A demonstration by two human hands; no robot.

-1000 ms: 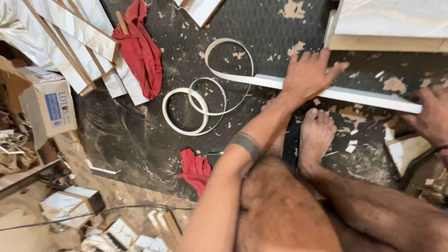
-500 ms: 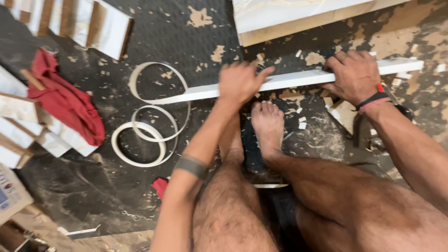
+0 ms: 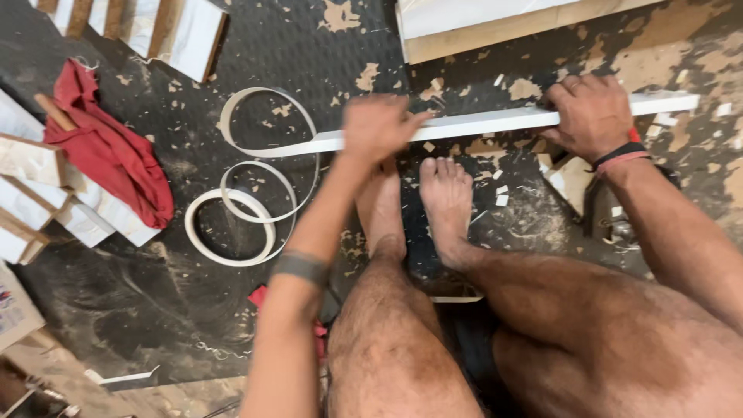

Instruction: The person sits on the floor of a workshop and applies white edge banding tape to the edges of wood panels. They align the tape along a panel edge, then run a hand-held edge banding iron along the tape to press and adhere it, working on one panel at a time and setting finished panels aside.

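Observation:
A long narrow white board [image 3: 495,121] stands on edge across the dark floor mat, just beyond my bare feet [image 3: 445,197]. My left hand [image 3: 377,126] presses on its left part, blurred with motion, fingers curled over the top edge. My right hand [image 3: 592,116] clamps down over the board near its right end, a red and black band on that wrist. A thin white edge-band strip [image 3: 267,147] runs off the board's left end and curls into loose coils [image 3: 232,224] on the mat.
A red cloth [image 3: 112,155] lies at the left over stacked white-faced panels [image 3: 35,193]. More panels [image 3: 174,27] lie at the top left and a large board [image 3: 503,23] at the top. Wood chips and offcuts litter the mat [image 3: 139,310].
My view has shifted right and closer. My left hand has slid along the board's top edge, and my right hand has come down onto the board's right part.

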